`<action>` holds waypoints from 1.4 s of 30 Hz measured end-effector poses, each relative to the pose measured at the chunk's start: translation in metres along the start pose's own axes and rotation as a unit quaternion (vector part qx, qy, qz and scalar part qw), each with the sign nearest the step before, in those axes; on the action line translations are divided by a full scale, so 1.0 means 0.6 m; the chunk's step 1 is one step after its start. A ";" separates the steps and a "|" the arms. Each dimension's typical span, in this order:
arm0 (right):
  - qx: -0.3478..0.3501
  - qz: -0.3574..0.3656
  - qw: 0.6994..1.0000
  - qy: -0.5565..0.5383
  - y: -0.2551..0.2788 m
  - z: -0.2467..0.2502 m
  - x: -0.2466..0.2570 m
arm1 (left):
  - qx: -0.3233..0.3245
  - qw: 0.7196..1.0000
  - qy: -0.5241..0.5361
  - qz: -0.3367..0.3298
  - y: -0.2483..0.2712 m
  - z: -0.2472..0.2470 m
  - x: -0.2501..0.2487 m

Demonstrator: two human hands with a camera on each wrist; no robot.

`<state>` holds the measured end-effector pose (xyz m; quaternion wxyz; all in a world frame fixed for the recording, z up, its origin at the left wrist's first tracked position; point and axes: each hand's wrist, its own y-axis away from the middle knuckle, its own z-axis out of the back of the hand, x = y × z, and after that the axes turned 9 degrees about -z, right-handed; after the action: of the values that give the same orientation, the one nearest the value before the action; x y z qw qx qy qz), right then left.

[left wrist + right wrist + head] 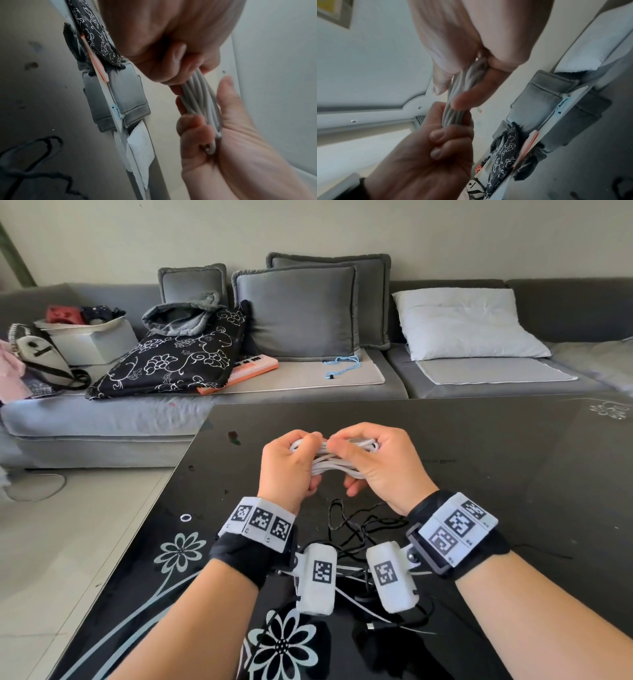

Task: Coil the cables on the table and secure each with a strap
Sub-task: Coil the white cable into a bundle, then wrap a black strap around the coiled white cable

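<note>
Above the black glass table (479, 474), both hands hold up a white cable (330, 466) wound into a flat bundle of several loops. My left hand (291, 463) grips its left end, with the fingers curled round the strands. My right hand (371, 462) grips the right end, and its thumb and fingers pinch the middle. In the left wrist view the white cable (200, 97) runs from my left hand (193, 125) up into the right hand (171, 47). From the right wrist, my right hand (447, 135) clasps the cable (453, 116). No strap shows on the bundle.
A tangled black cable (363, 525) lies on the table under my wrists, with loose white cable (356, 601) and a dark plug (375, 626) nearer me. A small white ring (185, 517) lies by the table's left edge. A grey sofa (308, 378) with cushions stands behind.
</note>
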<state>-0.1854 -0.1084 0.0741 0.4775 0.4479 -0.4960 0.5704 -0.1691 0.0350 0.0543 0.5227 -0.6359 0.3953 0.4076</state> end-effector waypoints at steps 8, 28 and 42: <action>-0.031 -0.065 0.986 -0.151 -0.002 -0.017 0.019 | -0.022 0.998 0.045 -0.031 0.004 -0.013 -0.032; -0.073 -0.096 0.985 -0.121 -0.008 -0.016 0.012 | -0.009 1.000 0.004 0.006 0.009 -0.016 -0.021; -0.066 -0.124 0.986 -0.095 -0.002 -0.029 -0.010 | 0.070 0.990 -0.113 -0.035 0.019 0.031 -0.007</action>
<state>-0.1839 -0.0918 0.0668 0.5236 0.5256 -0.5163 0.4279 -0.1830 0.0523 0.0523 0.6213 -0.5605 0.3391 0.4299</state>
